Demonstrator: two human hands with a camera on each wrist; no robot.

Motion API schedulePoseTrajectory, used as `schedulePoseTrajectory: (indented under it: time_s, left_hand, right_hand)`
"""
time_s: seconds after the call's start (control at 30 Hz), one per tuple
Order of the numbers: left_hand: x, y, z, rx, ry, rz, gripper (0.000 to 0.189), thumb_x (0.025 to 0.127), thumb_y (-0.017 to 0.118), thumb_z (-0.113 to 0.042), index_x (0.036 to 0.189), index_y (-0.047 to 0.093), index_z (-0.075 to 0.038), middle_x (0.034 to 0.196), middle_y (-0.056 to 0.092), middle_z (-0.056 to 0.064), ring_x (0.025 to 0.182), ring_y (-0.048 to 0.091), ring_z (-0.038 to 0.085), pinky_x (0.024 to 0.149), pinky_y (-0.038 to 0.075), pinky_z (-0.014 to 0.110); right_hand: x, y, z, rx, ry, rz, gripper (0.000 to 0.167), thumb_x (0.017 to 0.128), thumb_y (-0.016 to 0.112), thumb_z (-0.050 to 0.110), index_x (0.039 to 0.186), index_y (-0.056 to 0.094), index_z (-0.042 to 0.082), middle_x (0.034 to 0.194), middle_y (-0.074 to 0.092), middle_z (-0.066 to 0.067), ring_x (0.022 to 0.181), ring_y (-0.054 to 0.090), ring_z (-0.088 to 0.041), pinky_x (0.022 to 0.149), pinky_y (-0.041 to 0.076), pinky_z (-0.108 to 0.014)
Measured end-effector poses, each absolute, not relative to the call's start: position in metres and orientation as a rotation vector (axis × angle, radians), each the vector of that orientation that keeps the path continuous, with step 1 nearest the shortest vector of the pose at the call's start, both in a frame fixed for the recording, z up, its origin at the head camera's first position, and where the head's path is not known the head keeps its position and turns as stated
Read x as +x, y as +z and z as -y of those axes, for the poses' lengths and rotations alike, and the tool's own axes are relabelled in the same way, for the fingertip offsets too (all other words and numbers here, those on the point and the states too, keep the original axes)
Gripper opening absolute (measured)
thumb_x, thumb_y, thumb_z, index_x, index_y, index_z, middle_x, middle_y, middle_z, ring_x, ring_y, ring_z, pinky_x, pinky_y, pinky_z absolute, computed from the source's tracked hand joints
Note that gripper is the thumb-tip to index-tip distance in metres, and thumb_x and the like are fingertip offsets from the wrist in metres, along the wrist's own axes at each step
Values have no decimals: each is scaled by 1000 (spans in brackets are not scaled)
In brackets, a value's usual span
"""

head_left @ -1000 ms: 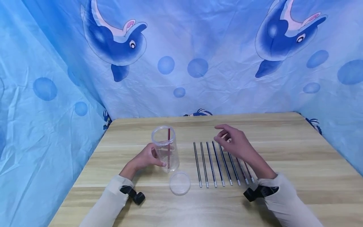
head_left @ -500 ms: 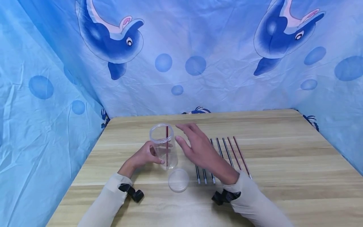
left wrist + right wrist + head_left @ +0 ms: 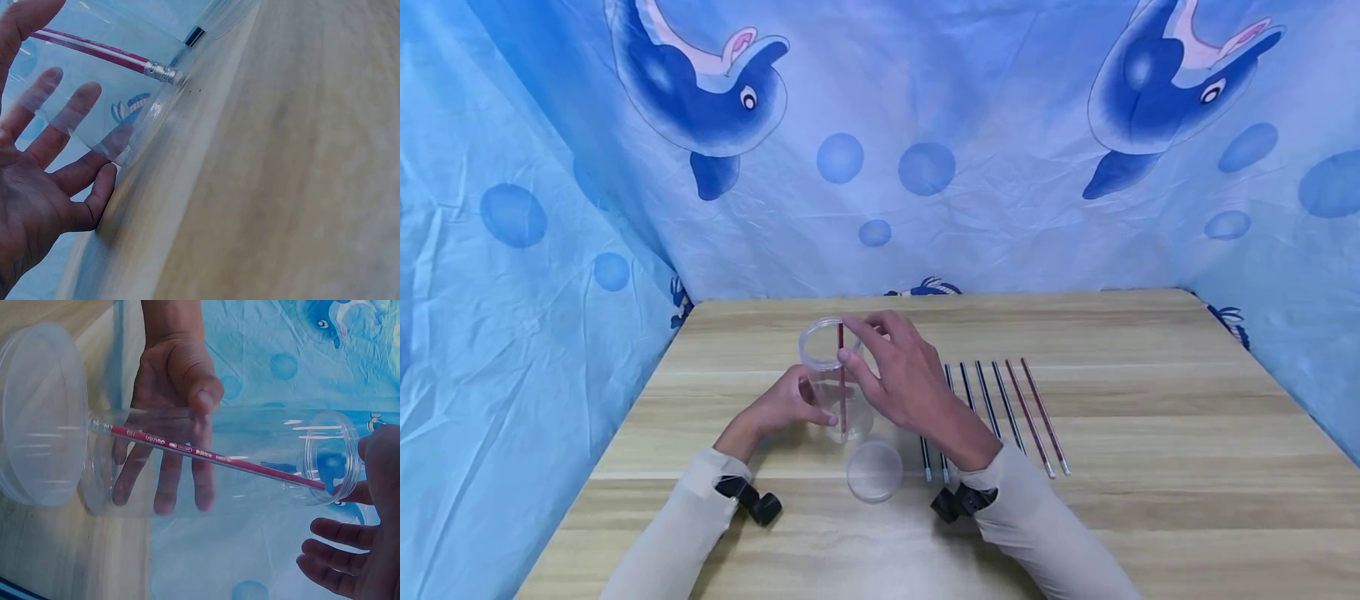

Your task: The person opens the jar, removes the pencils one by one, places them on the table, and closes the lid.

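My left hand (image 3: 784, 406) holds a clear plastic jar (image 3: 859, 422) upright on the table, thumb on the near side and fingers spread behind it. Through its wall shows a red pencil (image 3: 206, 455), eraser end down, its upper end leaning at the rim. At the mouth of the jar is my right hand (image 3: 901, 375), thumb and index finger parted right by the rim and the pencil's upper end, the other fingers loosely bent. A round clear lid (image 3: 875, 472) lies in front of the jar.
To the right, several dark pencils (image 3: 989, 398) and two red pencils (image 3: 1028, 400) lie in a row, eraser ends toward me; my right forearm covers parts of some. A blue dolphin-print cloth (image 3: 1000, 225) hangs behind the wooden table (image 3: 1150, 433).
My right hand has moved left from above the pencil row to the jar's rim. My left hand has stayed on the jar, and the red pencil inside keeps its place.
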State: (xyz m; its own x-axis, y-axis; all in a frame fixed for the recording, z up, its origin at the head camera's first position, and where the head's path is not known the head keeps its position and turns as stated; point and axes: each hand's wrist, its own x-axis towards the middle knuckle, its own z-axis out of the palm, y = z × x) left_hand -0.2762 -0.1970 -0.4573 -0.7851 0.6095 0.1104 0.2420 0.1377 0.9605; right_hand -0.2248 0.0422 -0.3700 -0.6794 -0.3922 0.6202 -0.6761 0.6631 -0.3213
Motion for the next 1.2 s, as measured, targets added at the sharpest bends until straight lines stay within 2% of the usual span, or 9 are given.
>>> schedulePoseTrajectory:
  time_s: [0.17,0.27,0.47,0.6,0.87,1.03,1.2]
  left_hand:
    - [-277,-457,196,818,1679,-2134,67,70,84,0,130,55,3,128,58,28,115,59,33,100,47,38]
    - [-276,-458,196,823,1676,-2126,65,70,84,0,129,56,0,126,61,23,115,59,34,100,47,41]
    - [-275,-461,197,816,1665,-2144,65,69,85,0,128,57,-3,121,65,11,113,59,37,100,47,48]
    - [-275,-461,197,815,1658,-2150,67,69,86,-1,129,56,-3,122,64,9,113,59,35,99,47,46]
    - [-278,-460,196,828,1653,-2177,68,69,86,-1,130,55,-4,124,63,10,112,59,29,96,48,36]
    - [-274,-461,195,848,1643,-2172,69,70,85,-4,133,55,-4,126,63,10,115,59,27,97,48,35]
    - [-275,-461,195,880,1650,-2171,69,70,85,-3,133,55,-2,126,62,11,115,58,27,99,47,36]
  right_hand:
    - [-224,-368,-42,852,625,2375,41,103,50,39,133,63,14,125,58,-8,112,56,-24,75,55,-40]
    - [-222,-369,-41,855,589,2382,42,103,50,40,132,63,12,125,58,-7,112,56,-22,76,55,-38]
    - [-221,-373,-38,859,597,2399,47,105,44,40,144,50,15,128,56,-9,113,56,-23,77,55,-40]
    - [-223,-375,-36,861,581,2412,49,106,40,41,145,49,15,129,56,-8,115,55,-23,79,55,-41]
    - [-223,-373,-38,869,762,2360,47,101,52,39,139,57,12,126,57,-7,110,57,-21,83,52,-40]
    - [-218,-371,-39,865,963,2372,46,93,64,39,130,60,13,134,52,-4,117,52,-20,95,46,-46]
    - [-216,-370,-38,862,1129,2310,36,92,68,35,120,65,13,135,51,-3,123,49,-19,101,43,-47]
